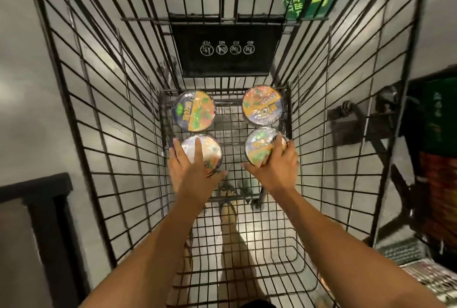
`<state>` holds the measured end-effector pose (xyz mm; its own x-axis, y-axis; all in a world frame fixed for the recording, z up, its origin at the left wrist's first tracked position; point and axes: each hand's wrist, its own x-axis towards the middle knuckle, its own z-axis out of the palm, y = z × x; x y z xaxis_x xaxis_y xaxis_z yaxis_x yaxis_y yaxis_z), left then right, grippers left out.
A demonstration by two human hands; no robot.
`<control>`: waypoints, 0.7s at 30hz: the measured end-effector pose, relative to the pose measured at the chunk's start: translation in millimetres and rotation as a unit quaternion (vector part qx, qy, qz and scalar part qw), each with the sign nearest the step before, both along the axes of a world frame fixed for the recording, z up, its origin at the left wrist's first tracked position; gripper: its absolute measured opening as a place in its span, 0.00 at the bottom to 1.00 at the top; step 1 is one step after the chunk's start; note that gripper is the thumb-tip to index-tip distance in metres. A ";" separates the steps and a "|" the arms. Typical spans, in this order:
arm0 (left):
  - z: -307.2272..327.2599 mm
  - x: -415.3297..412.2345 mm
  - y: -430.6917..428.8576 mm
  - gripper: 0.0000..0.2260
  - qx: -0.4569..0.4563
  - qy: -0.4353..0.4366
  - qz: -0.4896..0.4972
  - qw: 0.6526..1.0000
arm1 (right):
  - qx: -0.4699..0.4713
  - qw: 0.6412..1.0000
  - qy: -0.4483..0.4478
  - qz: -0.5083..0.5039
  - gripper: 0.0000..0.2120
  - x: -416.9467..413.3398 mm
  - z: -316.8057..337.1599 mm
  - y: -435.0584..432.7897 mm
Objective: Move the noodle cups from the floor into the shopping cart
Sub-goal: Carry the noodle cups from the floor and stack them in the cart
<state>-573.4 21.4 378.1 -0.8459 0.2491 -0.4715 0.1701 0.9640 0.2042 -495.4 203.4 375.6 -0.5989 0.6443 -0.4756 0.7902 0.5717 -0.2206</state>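
Wire shopping cart point(309, 114): left hand point(193, 166) clasps the 7 o'clock noodle cup point(205, 146), right hand point(274, 166) the tilted 5 o'clock noodle cup point(258, 144); released askew, it could topple.

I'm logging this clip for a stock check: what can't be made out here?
Head view only.
Lid print, as on the far-left cup and far-right cup: motion-blurred, unreadable.
The near-left cup: the left hand covers much of its lid; gripping or just resting, unclear.
The near-right cup: right side hidden by the right hand gripping it.
Cups left on the floor: none show; the shopping cart and frame edges hide much of it.
The green sign: blurred.
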 end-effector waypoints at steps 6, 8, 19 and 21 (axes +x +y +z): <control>63.6 10.9 -5.1 0.44 -0.034 -0.002 -0.083 0.996 | -0.001 0.998 -0.061 0.004 0.58 19.4 66.2 -15.8; 88.8 20.6 -11.1 0.42 -0.044 0.001 -0.115 0.992 | 0.009 0.999 -0.047 0.004 0.56 34.2 91.5 -29.0; 190.1 84.1 -89.2 0.43 -0.009 0.050 -0.268 0.962 | 0.102 0.994 -0.040 -0.007 0.48 149.2 199.7 -137.4; 201.5 96.4 -101.6 0.43 -0.006 0.066 -0.292 0.954 | 0.107 0.993 -0.030 -0.035 0.48 173.7 210.2 -156.5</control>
<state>-477.0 -80.3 579.6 -0.6171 0.6912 -0.3761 0.7018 0.6996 0.1342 -321.8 46.9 585.8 -0.5237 0.7736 -0.3568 0.8376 0.5439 -0.0500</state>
